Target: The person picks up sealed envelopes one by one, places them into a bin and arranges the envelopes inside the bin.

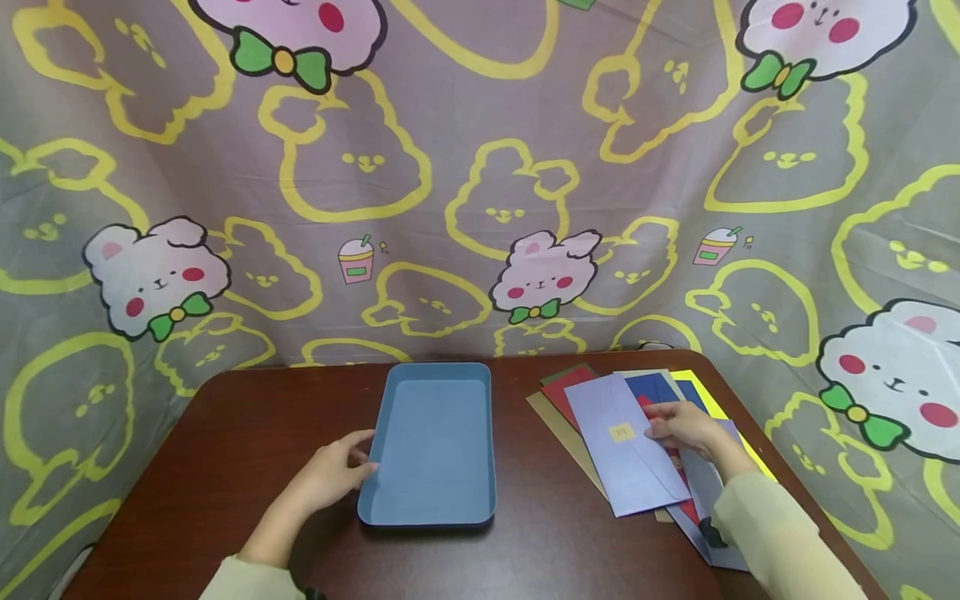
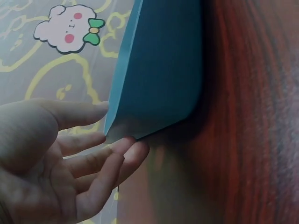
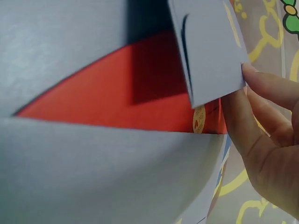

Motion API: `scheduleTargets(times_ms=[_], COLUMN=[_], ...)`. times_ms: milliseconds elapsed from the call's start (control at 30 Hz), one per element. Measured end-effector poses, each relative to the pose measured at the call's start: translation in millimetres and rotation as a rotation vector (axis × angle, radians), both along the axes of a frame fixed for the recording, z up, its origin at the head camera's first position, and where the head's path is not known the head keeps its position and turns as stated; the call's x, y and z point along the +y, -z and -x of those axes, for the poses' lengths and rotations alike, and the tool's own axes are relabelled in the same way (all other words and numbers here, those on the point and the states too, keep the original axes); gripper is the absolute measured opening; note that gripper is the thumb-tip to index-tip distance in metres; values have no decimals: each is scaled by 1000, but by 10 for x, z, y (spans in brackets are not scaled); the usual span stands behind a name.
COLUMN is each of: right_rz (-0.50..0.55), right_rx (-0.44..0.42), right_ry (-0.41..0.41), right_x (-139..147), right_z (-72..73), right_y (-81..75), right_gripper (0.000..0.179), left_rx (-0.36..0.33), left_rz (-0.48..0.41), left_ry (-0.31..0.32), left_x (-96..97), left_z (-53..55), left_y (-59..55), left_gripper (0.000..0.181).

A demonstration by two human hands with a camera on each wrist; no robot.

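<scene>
A blue rectangular tray [image 1: 435, 454] lies on the table. My left hand [image 1: 330, 475] holds its left edge lightly, with the thumb at the rim and other fingers against the outer wall [image 2: 163, 65] in the left wrist view. My right hand [image 1: 686, 429] pinches the right edge of a lavender envelope [image 1: 611, 425], which bears a small yellowish label [image 1: 622, 432]. The envelope is above a spread of other envelopes. In the right wrist view, the pinched envelope [image 3: 212, 56] is above a red one [image 3: 112, 88] and pale paper.
Beneath and around the held envelope lie a red envelope [image 1: 566, 396], a brown one [image 1: 562, 433], a dark blue one [image 1: 651, 386] and a yellow one [image 1: 708, 396], overlapping on the brown table [image 1: 247, 417]. A patterned curtain [image 1: 420, 192] hangs behind the table and along its sides.
</scene>
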State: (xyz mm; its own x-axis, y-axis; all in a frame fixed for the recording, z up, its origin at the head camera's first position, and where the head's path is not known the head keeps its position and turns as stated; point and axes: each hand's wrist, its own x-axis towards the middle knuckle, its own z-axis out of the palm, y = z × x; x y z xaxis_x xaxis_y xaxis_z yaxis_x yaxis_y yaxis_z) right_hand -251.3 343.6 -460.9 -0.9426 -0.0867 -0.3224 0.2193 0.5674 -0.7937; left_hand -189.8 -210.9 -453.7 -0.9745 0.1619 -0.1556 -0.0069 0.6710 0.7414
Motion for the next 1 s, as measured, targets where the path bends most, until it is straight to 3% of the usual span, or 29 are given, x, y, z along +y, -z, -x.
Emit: scheduleTargets(times_ms=[167, 367, 467, 700, 1000], right_rz=[-23, -40, 9, 173, 185], right_rx=[-3, -3, 2, -14, 4], right_ry=[41, 15, -30, -41, -39], right_x=[-39, -1, 47, 95, 80], right_z=[-42, -71, -90, -130, -169], right_y=[-1, -1, -11, -54, -96], right_gripper=[54, 58, 60, 58, 58], left_rx=[-9, -47, -67, -86, -82], left_rz=[-42, -85, -120, -218, -270], left_ry=[-17, -51, -55, -51, -18], left_x=[27, 40, 51, 119, 231], left_z=[-9, 4, -2, -26, -2], left_y=[51, 93, 97, 113, 156], left_gripper=[60, 60, 59, 59, 60])
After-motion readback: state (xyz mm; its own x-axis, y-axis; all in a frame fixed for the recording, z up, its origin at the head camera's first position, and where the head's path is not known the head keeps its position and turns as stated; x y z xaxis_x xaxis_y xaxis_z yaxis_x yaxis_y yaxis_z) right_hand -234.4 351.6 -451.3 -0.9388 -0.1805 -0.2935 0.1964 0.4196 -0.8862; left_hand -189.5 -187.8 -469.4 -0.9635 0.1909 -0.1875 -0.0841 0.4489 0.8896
